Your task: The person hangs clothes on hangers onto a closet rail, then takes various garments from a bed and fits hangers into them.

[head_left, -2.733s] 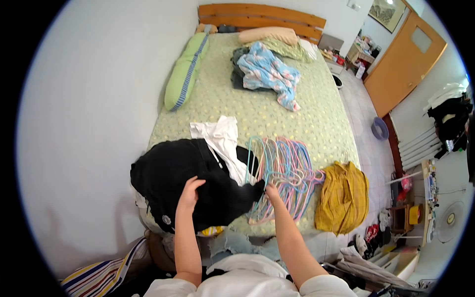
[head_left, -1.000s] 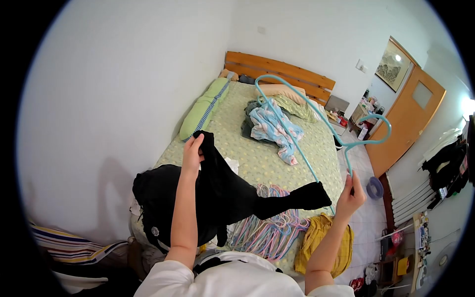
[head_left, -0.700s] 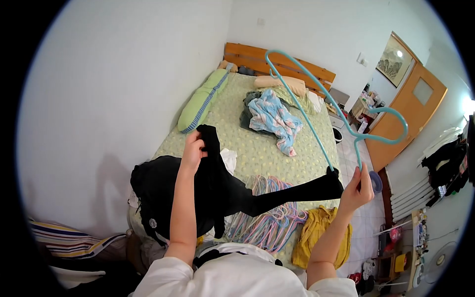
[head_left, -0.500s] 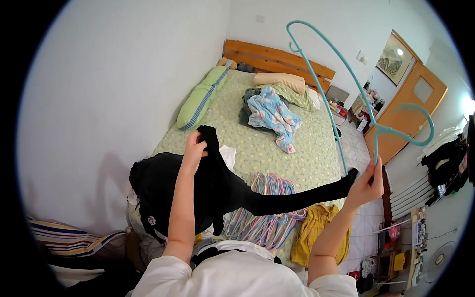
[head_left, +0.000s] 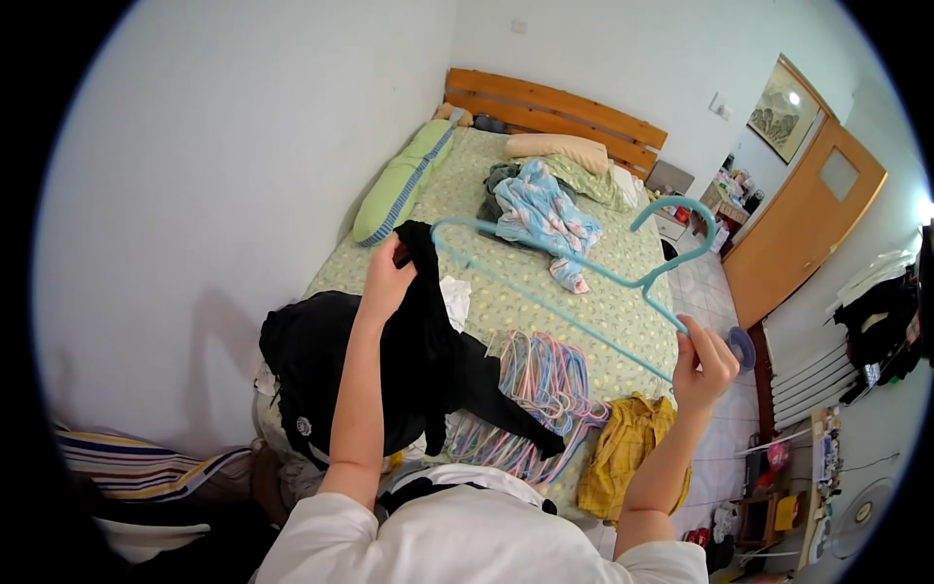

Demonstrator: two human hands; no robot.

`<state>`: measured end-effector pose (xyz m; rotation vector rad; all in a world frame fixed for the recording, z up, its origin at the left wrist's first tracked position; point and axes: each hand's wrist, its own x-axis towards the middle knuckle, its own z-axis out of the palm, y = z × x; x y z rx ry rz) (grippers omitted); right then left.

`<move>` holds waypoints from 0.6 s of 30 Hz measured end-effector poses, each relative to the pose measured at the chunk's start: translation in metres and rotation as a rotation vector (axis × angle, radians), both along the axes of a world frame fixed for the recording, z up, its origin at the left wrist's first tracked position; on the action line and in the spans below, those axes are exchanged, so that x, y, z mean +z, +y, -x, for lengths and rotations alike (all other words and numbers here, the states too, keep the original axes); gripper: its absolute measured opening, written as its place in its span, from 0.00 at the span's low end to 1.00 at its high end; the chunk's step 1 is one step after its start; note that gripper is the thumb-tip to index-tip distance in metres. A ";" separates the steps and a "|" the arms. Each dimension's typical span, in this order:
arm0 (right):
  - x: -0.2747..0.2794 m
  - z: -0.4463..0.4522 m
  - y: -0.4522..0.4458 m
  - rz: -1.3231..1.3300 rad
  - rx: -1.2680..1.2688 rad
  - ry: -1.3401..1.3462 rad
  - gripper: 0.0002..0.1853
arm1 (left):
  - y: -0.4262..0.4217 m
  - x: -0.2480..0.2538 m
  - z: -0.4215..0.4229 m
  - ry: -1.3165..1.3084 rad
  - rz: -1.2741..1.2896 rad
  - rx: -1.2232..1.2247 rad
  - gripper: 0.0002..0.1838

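Left hand (head_left: 386, 280), curled, holds a limp black garment (head_left: 397, 355) over the bed (head_left: 449, 200), its grip partly hidden from me; right hand (head_left: 707, 366), closed, grips a smooth blue hanger (head_left: 645, 285) by the near shoulder, lower bar blurred; beside it, I cannot see into the half-covered purple basin (head_left: 746, 350).

Clothes (head_left: 309, 341) lie on the bed (head_left: 613, 310), left of many hangers (head_left: 547, 375). A pillow (head_left: 401, 190) lies behind them, by the left wall (head_left: 224, 175).
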<state>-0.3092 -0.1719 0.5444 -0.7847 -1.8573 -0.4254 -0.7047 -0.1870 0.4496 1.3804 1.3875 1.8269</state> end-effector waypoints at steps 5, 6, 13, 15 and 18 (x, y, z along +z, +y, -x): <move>-0.008 0.006 0.000 0.021 0.057 -0.078 0.05 | -0.007 0.009 0.004 0.192 -0.043 -0.016 0.14; -0.008 0.009 0.000 0.027 0.073 -0.101 0.05 | -0.009 0.014 0.003 0.264 -0.027 -0.022 0.13; -0.014 0.028 0.007 0.097 0.173 -0.176 0.06 | -0.014 0.048 -0.017 0.576 0.048 -0.201 0.12; -0.018 0.038 0.010 0.114 0.189 -0.164 0.06 | -0.013 0.051 -0.028 0.657 0.041 -0.249 0.12; -0.036 0.060 0.017 0.174 0.266 -0.125 0.05 | -0.014 0.051 -0.057 0.747 -0.052 -0.206 0.10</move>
